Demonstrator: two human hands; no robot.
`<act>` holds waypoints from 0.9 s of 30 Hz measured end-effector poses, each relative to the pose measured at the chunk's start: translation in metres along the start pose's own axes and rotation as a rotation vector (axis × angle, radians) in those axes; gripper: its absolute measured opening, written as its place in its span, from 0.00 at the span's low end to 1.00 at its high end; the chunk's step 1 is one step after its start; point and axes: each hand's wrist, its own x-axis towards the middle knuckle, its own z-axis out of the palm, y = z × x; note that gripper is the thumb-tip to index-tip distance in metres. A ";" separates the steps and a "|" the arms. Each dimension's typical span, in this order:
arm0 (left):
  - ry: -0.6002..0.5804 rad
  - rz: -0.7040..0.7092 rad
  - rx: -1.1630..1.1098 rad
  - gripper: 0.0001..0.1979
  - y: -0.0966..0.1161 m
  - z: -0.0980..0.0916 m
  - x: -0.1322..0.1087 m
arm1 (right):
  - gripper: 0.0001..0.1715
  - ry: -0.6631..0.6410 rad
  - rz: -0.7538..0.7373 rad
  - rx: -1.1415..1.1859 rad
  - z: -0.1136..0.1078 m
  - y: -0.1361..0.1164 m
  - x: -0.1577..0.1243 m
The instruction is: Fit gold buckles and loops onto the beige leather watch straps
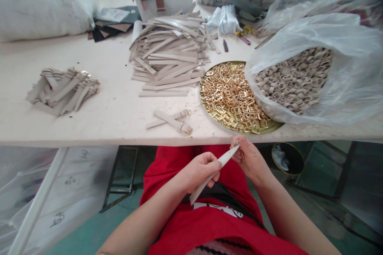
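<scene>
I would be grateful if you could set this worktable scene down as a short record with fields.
Left hand: the left hand grips a pale grey strip
Right hand: the right hand is at the strip's pointed end, pinching what looks like a small buckle
Nearest on table: two crossed strips with buckles
Centre: pile of loose strips
Right: gold-coloured buckles on a round tray; grey loops in a plastic bag
Left: heap of buckled strips
</scene>
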 end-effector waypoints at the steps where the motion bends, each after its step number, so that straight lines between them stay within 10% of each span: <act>1: 0.005 0.008 0.034 0.11 0.000 0.000 0.000 | 0.22 0.024 -0.014 0.006 -0.002 0.000 0.002; 17: 0.136 -0.001 0.201 0.05 -0.003 0.006 0.003 | 0.10 -0.043 0.190 0.094 -0.004 -0.015 -0.002; 27: 0.139 0.019 0.222 0.05 -0.009 0.005 0.005 | 0.17 0.084 0.044 -0.047 -0.002 -0.008 -0.006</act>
